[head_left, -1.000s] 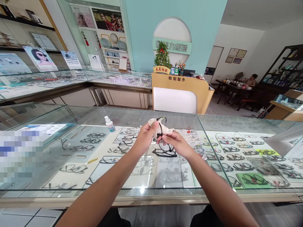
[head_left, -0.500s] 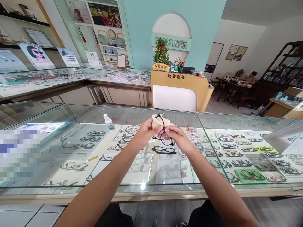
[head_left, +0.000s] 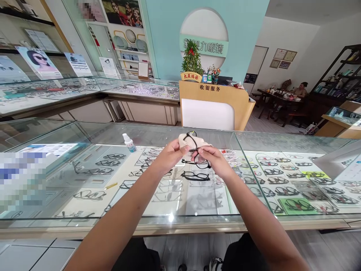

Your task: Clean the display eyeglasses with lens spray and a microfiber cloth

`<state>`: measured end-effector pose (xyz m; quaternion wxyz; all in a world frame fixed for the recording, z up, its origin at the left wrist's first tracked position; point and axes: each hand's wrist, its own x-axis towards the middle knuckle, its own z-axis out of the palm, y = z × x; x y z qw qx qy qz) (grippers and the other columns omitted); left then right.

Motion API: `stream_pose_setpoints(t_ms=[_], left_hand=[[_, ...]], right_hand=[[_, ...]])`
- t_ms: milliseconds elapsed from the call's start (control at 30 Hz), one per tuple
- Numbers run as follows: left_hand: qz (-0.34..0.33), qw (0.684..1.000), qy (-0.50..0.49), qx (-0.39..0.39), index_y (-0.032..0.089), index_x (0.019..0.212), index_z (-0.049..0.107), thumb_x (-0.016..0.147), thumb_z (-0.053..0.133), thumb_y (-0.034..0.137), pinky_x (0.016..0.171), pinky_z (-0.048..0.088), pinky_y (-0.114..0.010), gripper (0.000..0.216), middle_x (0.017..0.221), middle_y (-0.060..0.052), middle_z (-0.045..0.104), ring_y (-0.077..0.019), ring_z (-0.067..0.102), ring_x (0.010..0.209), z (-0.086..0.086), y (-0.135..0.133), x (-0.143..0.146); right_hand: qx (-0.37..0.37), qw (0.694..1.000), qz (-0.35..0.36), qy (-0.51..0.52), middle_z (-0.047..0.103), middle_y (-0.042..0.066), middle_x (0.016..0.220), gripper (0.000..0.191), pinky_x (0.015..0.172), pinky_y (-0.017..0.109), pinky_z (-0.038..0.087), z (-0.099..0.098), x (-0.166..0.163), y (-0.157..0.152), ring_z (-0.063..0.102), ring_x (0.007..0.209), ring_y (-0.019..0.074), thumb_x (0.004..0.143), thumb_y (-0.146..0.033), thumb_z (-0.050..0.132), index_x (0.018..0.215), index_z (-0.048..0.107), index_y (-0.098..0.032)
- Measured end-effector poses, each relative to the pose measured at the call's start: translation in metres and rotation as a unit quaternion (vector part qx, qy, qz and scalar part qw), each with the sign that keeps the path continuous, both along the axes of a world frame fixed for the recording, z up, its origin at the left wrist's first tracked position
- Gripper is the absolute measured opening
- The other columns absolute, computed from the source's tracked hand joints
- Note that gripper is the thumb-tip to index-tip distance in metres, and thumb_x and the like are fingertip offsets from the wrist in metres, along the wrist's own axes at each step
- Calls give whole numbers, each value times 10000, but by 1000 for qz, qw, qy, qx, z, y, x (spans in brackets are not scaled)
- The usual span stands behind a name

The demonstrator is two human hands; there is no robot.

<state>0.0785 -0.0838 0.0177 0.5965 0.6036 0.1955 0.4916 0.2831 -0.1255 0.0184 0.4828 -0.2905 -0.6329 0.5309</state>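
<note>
The left hand (head_left: 170, 155) is closed, its thumb and fingers pinching a beige cleaning cloth (head_left: 185, 146) against a pair of black-framed spectacles (head_left: 202, 162). The right hand (head_left: 213, 162) is closed too and grips the same frame by its fingertips, just beside the left. The spectacles have thin dark rims and rounded lenses. One lens stands up against the cloth and the other hangs below the right hand's fingers, above the glass worktop (head_left: 254, 141).

There is one pair in the hands and one cloth. A second black pair (head_left: 195, 175) lies just below the hands. One small white spray bottle (head_left: 129, 142) stands on the glass to the left of the left hand; its label is too small to read. Rows of frames fill the case under the glass, too many to count.

Beyond the hands stands a wooden cashier desk (head_left: 242, 109) marked 收银服务, bearing a potted plant (head_left: 191, 60) with a plaque reading 大展鸿图.
</note>
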Motion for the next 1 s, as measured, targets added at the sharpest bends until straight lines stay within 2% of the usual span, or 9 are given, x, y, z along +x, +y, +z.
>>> stream_pose_setpoints(t_ms=[100, 200, 333, 433, 600, 733, 933, 1000], left_hand=[[12, 1000, 1, 14, 165, 978, 679, 836, 950, 478, 618, 514, -263, 438, 740, -7, 700, -137, 621, 634, -4, -1, 4], [35, 999, -4, 0, 174, 913, 661, 836, 939, 535, 555, 485, -252, 461, 655, 14, 665, -125, 583, 553, -7, -4, 9], [55, 998, -11, -18, 177, 834, 665, 843, 894, 651, 539, 501, -277, 526, 615, 1, 652, -143, 592, 525, -5, -6, 11], [33, 999, -17, -21, 167, 793, 668, 884, 842, 681, 561, 517, -300, 550, 623, -22, 662, -159, 614, 541, -1, -6, 9], [-16, 1000, -25, -3, 153, 913, 688, 853, 928, 524, 699, 581, -321, 446, 772, -38, 725, -169, 669, 690, 4, -6, 7], [4, 1000, -18, 8, 165, 940, 661, 799, 979, 461, 584, 512, -253, 456, 729, 4, 686, -125, 604, 615, 0, -7, 9], [76, 997, -18, -10, 177, 805, 646, 835, 898, 653, 491, 470, -261, 539, 600, 19, 619, -120, 550, 493, -6, -7, 13], [77, 997, -16, -14, 177, 765, 647, 866, 842, 709, 491, 473, -275, 575, 565, 13, 600, -128, 543, 476, -5, -7, 12]], right_hand=[[15, 1000, 0, -15, 773, 49, 901, 483, 827, 340, 517, -3, -3, 0, 614, 830, 191, 937, -700, 748, 900, 836, -227], [20, 1000, 12, -15, 771, 47, 934, 510, 787, 334, 518, -6, -8, 0, 602, 805, 182, 904, -736, 767, 918, 832, -230], [20, 999, 20, -21, 771, 46, 898, 518, 772, 338, 508, -6, -10, 0, 599, 791, 183, 895, -746, 773, 907, 836, -233], [12, 1000, 12, -17, 791, 50, 915, 490, 810, 346, 510, -5, -5, 0, 627, 829, 193, 910, -717, 776, 902, 844, -232], [-2, 1000, -7, 6, 811, 47, 914, 448, 808, 338, 507, 0, 2, 1, 639, 821, 188, 925, -670, 787, 922, 847, -225], [18, 1000, 6, -3, 801, 42, 908, 467, 808, 329, 518, -2, -3, 0, 634, 828, 183, 922, -689, 781, 900, 842, -227], [33, 999, 28, -11, 782, 39, 891, 484, 736, 311, 494, -7, -11, -1, 579, 759, 159, 915, -710, 780, 919, 848, -231], [33, 999, 21, -19, 785, 44, 897, 490, 740, 316, 483, -6, -9, -1, 565, 760, 160, 911, -712, 781, 907, 851, -227]])
